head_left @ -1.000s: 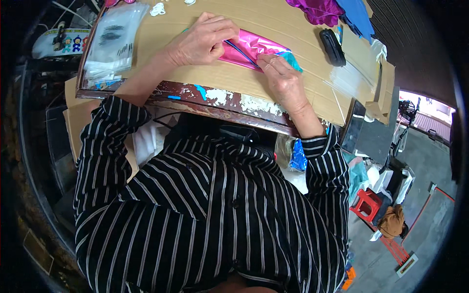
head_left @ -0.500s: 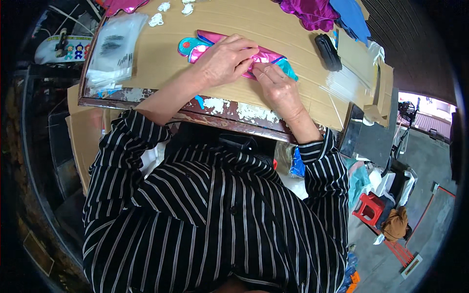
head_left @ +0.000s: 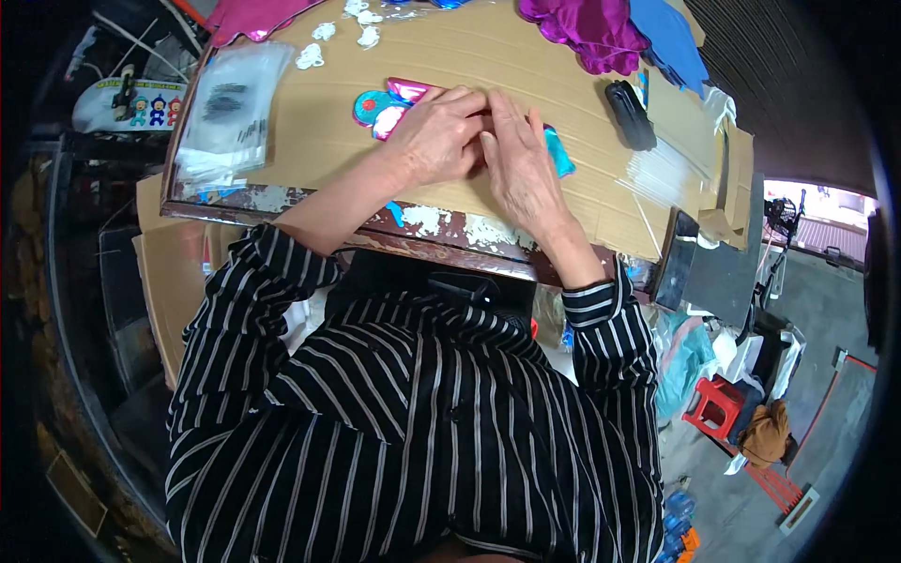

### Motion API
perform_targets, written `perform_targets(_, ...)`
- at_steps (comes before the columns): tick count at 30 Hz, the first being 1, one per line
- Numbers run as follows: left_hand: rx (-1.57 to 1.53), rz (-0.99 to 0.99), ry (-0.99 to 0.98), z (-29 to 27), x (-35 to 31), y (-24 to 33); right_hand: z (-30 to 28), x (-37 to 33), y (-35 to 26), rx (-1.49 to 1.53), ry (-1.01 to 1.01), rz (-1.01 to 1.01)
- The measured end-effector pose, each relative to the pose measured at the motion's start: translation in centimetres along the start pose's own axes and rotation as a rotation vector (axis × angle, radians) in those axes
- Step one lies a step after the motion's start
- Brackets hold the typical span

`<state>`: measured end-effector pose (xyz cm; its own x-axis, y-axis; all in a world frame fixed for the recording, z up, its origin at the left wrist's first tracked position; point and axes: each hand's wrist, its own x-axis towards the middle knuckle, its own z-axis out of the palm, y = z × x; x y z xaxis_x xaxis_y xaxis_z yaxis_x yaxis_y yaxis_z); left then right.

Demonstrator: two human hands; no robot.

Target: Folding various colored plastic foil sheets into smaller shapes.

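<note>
hands [head_left: 437, 141] [head_left: 522, 174], two, on one pink-and-teal foil piece [head_left: 374, 110]

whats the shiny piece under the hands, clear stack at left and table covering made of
Shiny piece: perhaps metallic foil or coated fabric, from bright pink highlights. Clear stack: likely thin glossy plastic, being translucent. Table covering: apparently matte corrugated cardboard, brown with faint ridges.

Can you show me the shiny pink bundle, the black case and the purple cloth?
Shiny pink bundle [head_left: 406, 90]: head view, pink part near its left end.
Black case [head_left: 630, 116]: head view, its middle.
Purple cloth [head_left: 593, 36]: head view, its middle.
</note>
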<state>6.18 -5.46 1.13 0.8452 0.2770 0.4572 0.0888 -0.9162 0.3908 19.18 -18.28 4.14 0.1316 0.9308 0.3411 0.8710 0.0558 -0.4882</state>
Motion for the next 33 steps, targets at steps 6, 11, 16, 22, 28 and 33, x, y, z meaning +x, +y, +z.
perform_targets(6,-0.139,-0.004,0.031,0.6,0.2,-0.4,1.4,-1.0,0.6,0.089,-0.063,0.172)
perform_targets(11,-0.161,-0.046,0.088,-1.2,-1.9,-3.9,2.3,-0.8,1.6,-0.092,-0.073,0.069)
perform_targets(16,0.056,-0.144,0.133,-6.1,-5.2,-7.7,3.0,-0.9,1.7,-0.163,-0.042,-0.006)
perform_targets(22,0.002,-0.478,0.199,-6.7,-5.9,-1.5,3.5,-1.9,0.4,-0.206,0.037,0.077)
perform_targets(28,0.048,-0.177,0.169,-2.4,-4.6,0.2,2.3,-2.4,-3.6,-0.445,0.01,0.252)
perform_targets(33,-0.073,-0.13,0.121,-1.2,-1.8,-3.0,-0.6,-0.4,-3.6,-0.422,-0.237,0.215)
